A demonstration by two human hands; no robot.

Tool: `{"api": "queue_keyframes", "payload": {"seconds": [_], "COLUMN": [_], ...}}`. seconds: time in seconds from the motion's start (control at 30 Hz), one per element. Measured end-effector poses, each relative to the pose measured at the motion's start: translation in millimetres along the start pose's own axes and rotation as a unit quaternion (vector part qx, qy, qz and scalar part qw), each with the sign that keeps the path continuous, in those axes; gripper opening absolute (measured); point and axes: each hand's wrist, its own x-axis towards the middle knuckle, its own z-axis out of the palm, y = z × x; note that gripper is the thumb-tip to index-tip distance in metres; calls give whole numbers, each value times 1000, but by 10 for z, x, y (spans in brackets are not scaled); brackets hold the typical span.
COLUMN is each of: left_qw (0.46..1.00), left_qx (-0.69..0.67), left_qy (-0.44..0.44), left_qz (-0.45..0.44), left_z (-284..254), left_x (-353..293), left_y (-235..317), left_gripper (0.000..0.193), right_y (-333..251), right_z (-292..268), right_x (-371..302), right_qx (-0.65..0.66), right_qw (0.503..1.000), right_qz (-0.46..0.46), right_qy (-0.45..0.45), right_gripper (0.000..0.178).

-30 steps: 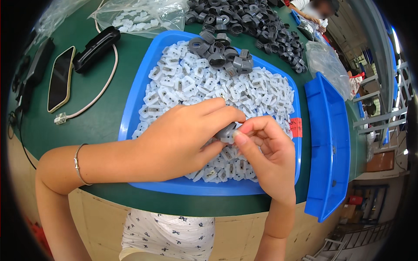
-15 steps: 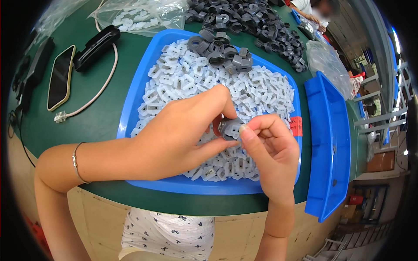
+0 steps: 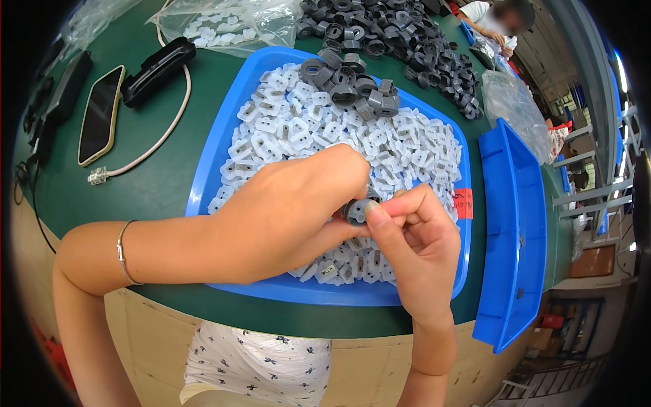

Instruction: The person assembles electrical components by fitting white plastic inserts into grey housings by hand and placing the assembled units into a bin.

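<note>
Over a blue tray (image 3: pixel 203 163), my left hand (image 3: pixel 298 207) is closed around a dark grey ring-shaped plastic part (image 3: pixel 346 210), mostly hidden by its fingers. A small translucent white plastic piece (image 3: pixel 357 211) with holes sits at the open face of that part. My right hand (image 3: pixel 420 247) pinches at the piece's right edge, thumb and forefinger pressed together. Beneath both hands lie many similar loose white pieces (image 3: pixel 420 146). At the tray's far edge is a small heap of grey ring parts (image 3: pixel 342 81).
A large pile of grey parts (image 3: pixel 400 30) lies behind the tray. To the right stands a long blue bin (image 3: pixel 508 237) beside a clear plastic bag (image 3: pixel 512 105). Left are a phone (image 3: pixel 102 115), a black device (image 3: pixel 159 71) and a cable (image 3: pixel 166 132). Another person (image 3: pixel 485 20) sits far right.
My fingers have closed in around the grey part, so less of it shows. The right thumb has shifted slightly left over the white piece. The whole view has moved a little.
</note>
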Motion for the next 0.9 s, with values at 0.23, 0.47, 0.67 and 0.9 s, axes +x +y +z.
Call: {"api": "queue_keyframes", "payload": {"seconds": [0.23,0.47,0.67,0.9], "left_qw": [997,994,990,989], "left_qx": [29,-15,12,15], "left_qy": [-3,2,-38,-46], "left_qz": [65,104,137,140], "left_z": [-39,-2,-18,2], "left_x": [32,58,21,18], "left_y": [3,-23,-8,-22], "left_gripper": [39,37,36,38], "right_y": [-48,-80,-87,-69], "right_z": [-81,-158,-217,-204], "right_x": [27,2,8,-20], "right_qx": [35,33,-17,-11], "right_qw": [999,997,989,990], "right_qz": [-15,12,-3,15], "right_qy": [-33,-63,-146,-143], "right_gripper": [11,11,13,10]}}
